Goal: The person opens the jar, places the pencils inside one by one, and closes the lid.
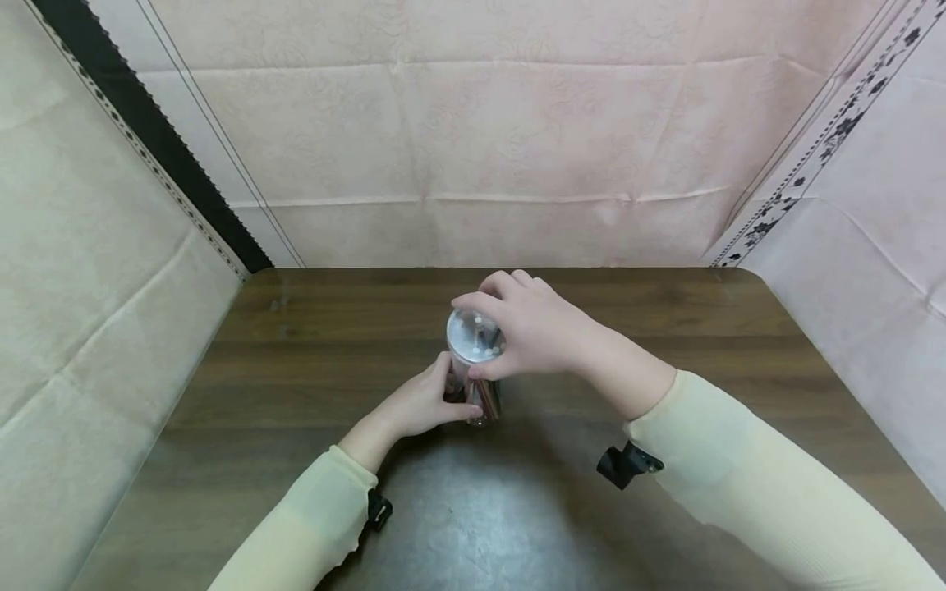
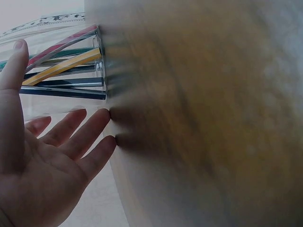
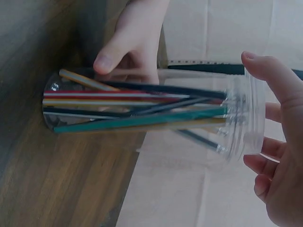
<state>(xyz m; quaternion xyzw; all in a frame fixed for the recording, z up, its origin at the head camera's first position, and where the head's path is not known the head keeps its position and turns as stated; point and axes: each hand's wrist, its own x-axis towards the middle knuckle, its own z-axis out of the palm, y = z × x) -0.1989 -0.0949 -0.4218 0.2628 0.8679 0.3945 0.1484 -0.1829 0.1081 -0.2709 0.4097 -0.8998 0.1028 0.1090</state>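
A clear lidded jar (image 1: 489,400) stands upright on the wooden table near its middle. Inside lean several pencils (image 3: 142,120) in red, yellow, green and dark colours. From above, my right hand (image 1: 543,328) grips the clear round lid (image 1: 473,335), thumb on the near side and fingers curled over the far side. Low down on the jar, my left hand (image 1: 417,402) reaches round from the left, its thumb in front of the base. Spread, nearly straight fingers (image 2: 90,130) show in the left wrist view, tips down at the tabletop beside the jar.
The brown wood-grain table (image 1: 332,304) ends at the back against a pale cloth (image 1: 480,131). More cloth hangs along the left (image 1: 96,271) and right (image 1: 872,271) sides. Small black devices are strapped at both wrists, the right one (image 1: 628,464) jutting out below the sleeve.
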